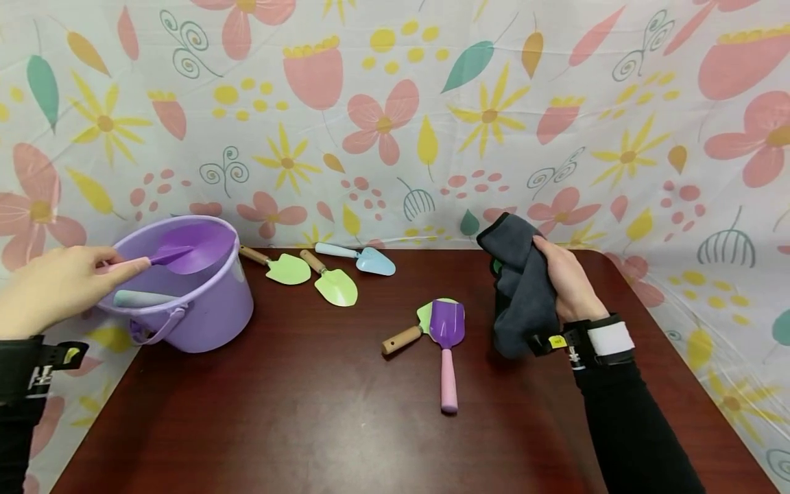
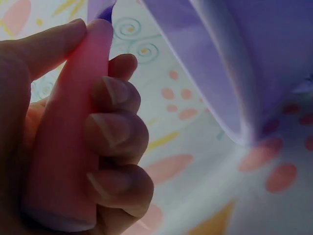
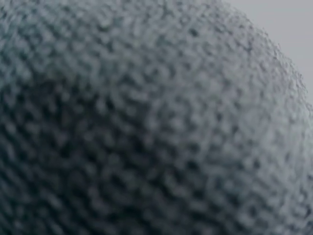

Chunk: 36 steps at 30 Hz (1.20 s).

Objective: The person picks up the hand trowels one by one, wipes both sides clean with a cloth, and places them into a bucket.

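Note:
My left hand (image 1: 68,285) grips the pink handle of a purple toy shovel (image 1: 197,247), its fingers curled round it in the left wrist view. The shovel's blade is over the mouth of a lilac bucket (image 1: 216,312) at the table's left. Inside the bucket shows a pale blue handle (image 1: 143,299); what it belongs to is hidden. At the right, my right hand (image 1: 570,285) holds a bunched dark grey cloth (image 1: 524,295) with black edging and a bit of green at its left side. That fabric fills nearly the whole right wrist view.
Two green trowels with wooden handles, one by the bucket (image 1: 289,269) and one nearer (image 1: 337,287), lie at the back beside a light blue trowel (image 1: 375,261). Mid-table, a second purple shovel (image 1: 447,322) overlaps another green trowel (image 1: 402,339). A flowered sheet (image 1: 382,123) hangs behind the brown table (image 1: 296,412).

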Each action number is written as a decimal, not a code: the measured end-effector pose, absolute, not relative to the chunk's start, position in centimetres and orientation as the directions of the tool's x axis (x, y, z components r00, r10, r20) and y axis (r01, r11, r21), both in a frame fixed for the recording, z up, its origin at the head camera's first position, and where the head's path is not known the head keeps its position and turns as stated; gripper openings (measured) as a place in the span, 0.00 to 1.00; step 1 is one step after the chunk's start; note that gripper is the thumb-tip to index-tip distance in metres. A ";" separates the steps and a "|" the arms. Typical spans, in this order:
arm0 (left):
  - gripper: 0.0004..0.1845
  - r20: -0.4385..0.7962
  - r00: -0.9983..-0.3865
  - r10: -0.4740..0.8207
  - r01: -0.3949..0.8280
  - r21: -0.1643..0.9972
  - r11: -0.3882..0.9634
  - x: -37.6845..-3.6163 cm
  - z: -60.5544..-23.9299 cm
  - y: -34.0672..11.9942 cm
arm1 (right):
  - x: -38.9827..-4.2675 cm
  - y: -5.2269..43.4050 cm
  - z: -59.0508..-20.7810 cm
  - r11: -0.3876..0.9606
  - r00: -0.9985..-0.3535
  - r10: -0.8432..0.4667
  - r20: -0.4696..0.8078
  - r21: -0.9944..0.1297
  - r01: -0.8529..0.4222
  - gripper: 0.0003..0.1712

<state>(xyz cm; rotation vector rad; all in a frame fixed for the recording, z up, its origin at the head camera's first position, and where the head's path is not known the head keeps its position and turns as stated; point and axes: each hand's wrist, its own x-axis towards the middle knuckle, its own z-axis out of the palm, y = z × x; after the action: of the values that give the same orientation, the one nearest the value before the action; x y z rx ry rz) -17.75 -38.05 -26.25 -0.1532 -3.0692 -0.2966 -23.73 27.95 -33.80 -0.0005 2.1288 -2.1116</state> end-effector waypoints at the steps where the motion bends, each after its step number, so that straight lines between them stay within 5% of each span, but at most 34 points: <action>1: 0.28 0.045 -0.995 0.084 0.091 0.196 0.976 -17.7 -26.3 -38.3 | -23.7 28.1 -34.0 0.009 -0.989 -0.095 -0.109 -0.994 0.109 0.45; 23: 0.26 -0.074 -0.985 0.153 0.147 0.081 0.986 -19.3 -28.3 -40.2 | -23.1 30.1 -37.3 0.222 -0.995 -0.036 -0.090 -0.972 0.080 0.45; 29: 0.25 -0.069 -0.985 0.159 0.154 0.076 0.985 -19.7 -28.2 -39.0 | -23.4 30.4 -38.5 0.232 -0.998 0.003 -0.056 -0.971 0.055 0.33; 36: 0.24 -0.087 -0.979 0.186 0.182 0.052 0.982 -20.6 -28.7 -37.7 | -23.8 29.8 -39.9 0.425 -0.998 0.050 -0.026 -0.904 0.045 0.33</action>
<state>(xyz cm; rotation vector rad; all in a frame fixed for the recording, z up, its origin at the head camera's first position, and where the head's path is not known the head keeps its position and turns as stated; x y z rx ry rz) -20.65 -37.70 -28.74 -0.2998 -3.2186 -0.0710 -23.77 29.84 -39.87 0.0887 2.6560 -1.6843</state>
